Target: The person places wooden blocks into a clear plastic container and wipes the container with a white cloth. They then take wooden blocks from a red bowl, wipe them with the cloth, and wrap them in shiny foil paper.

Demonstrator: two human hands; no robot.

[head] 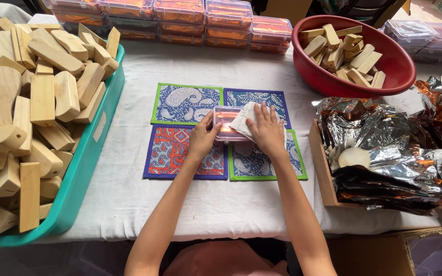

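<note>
Clear plastic box (pixel 227 124) sits on four patterned mats (pixel 185 105) at table centre. My left hand (pixel 202 138) grips its near-left edge, fingers curled; my right hand (pixel 266 128) presses white cloth (pixel 244 120) flat, fingers together. I judge it light, rigid, slippery; hold the side walls.

A table with a white cloth (pixel 190 204). Four patterned mats (pixel 180 153) at the middle, teal tray (pixel 85 179) at 9, red bowl (pixel 400 66) at 1.
</note>
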